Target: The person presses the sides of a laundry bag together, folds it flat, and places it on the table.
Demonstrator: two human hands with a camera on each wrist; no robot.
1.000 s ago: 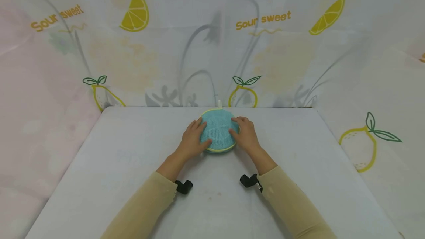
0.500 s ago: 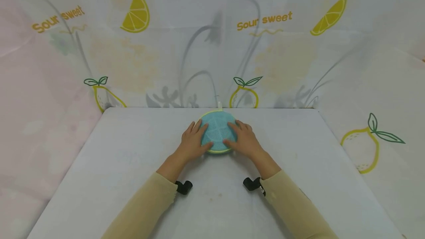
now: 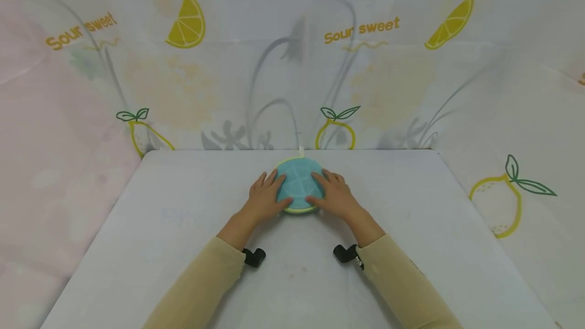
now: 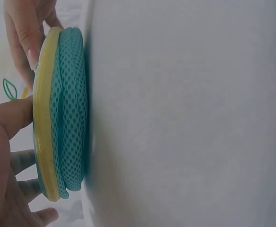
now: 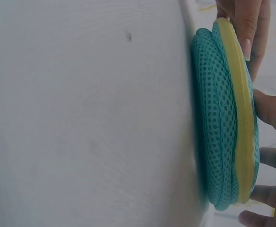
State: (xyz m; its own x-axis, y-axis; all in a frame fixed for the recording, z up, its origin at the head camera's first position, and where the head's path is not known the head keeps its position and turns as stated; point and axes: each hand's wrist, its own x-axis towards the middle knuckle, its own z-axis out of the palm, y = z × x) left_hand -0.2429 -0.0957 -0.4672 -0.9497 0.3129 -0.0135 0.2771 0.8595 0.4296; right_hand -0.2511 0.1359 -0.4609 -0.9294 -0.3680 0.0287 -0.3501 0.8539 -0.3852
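A round teal mesh bag (image 3: 299, 184) with yellow edging lies flat near the far side of the white table. Seen from the side in the left wrist view, the mesh bag (image 4: 71, 113) is squashed into stacked folds under a yellow band (image 4: 45, 118). My left hand (image 3: 262, 198) rests on its left part, fingers spread and thumb near the front rim. Opposite it, my right hand (image 3: 340, 197) lies on the right part with fingers spread and thumb on the mesh. A small white tab (image 3: 301, 151) sticks out at the back of the bag.
The white table (image 3: 183, 248) ends at a back edge just behind the bag. Cloth walls (image 3: 228, 80) printed with lemons and lettering rise behind and at both sides. Black wrist cameras (image 3: 254, 257) jut inward from the beige sleeves (image 3: 201, 281).
My right hand has shifted from the bag's right edge farther onto its top, its thumb coming toward the front. The bag looks a little flatter. My left hand has hardly moved.
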